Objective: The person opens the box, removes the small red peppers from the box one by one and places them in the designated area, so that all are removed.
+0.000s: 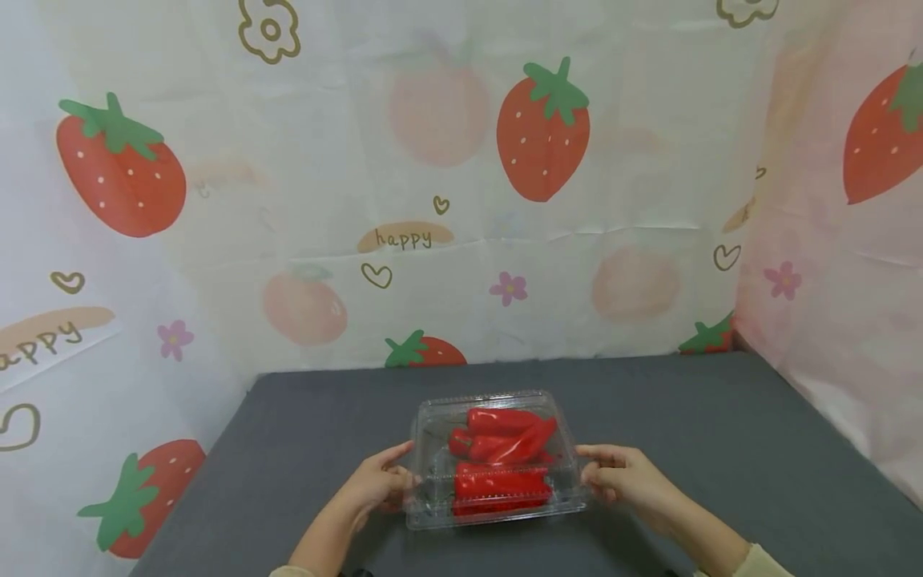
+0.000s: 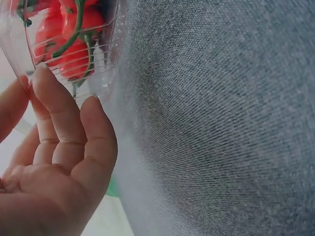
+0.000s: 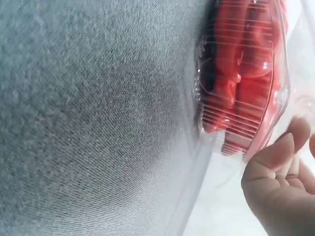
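Note:
A clear plastic clamshell box (image 1: pixel 433 425) with its lid down holds several red peppers (image 1: pixel 505 481). Their green stems point toward the left end, as the left wrist view shows. My left hand (image 1: pixel 378 485) pinches the box's left edge between thumb and fingertips. In the left wrist view that hand (image 2: pixel 64 142) has its other fingers bent beneath the rim. At the opposite edge, my right hand (image 1: pixel 620 481) pinches the rim near the front corner. The right wrist view shows its thumb and fingers (image 3: pixel 278 152) at that corner. Whether the box's base touches the table cannot be told.
The dark grey cloth-covered table (image 1: pixel 332 433) extends around the box on all sides. Behind it hangs a pale curtain (image 1: pixel 324 184) printed with strawberries, and similar cloth closes off the left and right sides.

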The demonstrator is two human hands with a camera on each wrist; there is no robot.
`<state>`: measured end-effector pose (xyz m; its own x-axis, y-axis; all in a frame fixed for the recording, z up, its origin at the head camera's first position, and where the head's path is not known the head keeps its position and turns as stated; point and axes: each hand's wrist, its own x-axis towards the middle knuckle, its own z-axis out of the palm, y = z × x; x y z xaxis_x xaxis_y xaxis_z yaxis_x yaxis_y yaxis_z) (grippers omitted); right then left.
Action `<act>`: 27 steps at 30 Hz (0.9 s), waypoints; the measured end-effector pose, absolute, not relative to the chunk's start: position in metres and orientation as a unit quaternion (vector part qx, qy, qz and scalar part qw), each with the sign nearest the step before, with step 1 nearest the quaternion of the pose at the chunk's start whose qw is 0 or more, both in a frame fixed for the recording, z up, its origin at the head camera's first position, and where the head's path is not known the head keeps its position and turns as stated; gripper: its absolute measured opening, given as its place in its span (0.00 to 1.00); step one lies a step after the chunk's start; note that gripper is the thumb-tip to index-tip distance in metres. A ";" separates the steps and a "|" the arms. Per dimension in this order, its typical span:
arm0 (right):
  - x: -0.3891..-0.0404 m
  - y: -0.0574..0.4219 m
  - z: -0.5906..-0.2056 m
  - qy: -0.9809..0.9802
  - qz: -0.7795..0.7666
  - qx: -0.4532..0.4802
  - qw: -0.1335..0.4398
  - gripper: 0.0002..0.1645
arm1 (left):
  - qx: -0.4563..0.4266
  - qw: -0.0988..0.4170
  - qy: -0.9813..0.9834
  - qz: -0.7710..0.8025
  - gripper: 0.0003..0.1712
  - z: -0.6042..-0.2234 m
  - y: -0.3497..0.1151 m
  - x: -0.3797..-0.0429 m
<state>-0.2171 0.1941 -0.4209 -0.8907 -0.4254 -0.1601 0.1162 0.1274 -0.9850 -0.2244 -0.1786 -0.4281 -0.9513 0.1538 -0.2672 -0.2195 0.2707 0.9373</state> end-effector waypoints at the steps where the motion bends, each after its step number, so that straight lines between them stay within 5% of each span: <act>1: -0.218 0.194 -0.421 0.719 -0.655 -0.112 0.203 0.32 | -0.021 0.157 0.782 0.603 0.39 -0.428 -0.179 -0.225; 27: -0.235 0.181 -0.419 0.769 -0.630 -0.104 0.007 0.19 | -0.076 0.186 0.779 0.594 0.38 -0.421 -0.178 -0.232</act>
